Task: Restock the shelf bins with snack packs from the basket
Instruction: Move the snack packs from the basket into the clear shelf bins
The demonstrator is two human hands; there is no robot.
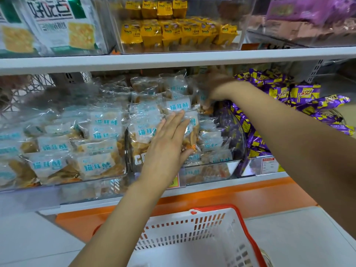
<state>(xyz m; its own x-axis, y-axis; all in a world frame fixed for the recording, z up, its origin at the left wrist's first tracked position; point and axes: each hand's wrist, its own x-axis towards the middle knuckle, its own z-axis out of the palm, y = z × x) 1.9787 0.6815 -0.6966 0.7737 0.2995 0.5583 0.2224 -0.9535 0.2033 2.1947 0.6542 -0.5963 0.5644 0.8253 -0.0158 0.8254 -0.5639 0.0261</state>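
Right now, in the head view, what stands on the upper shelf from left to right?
First white-and-green cracker bags, then yellow packs, then purple packs.

A: Where is the basket (192, 228)?
B: Low, in front of the lower shelf, below the middle bin (221, 166).
A: Neighbours?
B: The left bin (77, 180) and right bin (269, 166) flank it. More bins stand on the upper shelf (173, 58).
A: Hands?
B: The left hand (167, 143) lies on the snack packs (142, 130) in the middle bin. The right hand (213, 89) is farther back, over the same bin.
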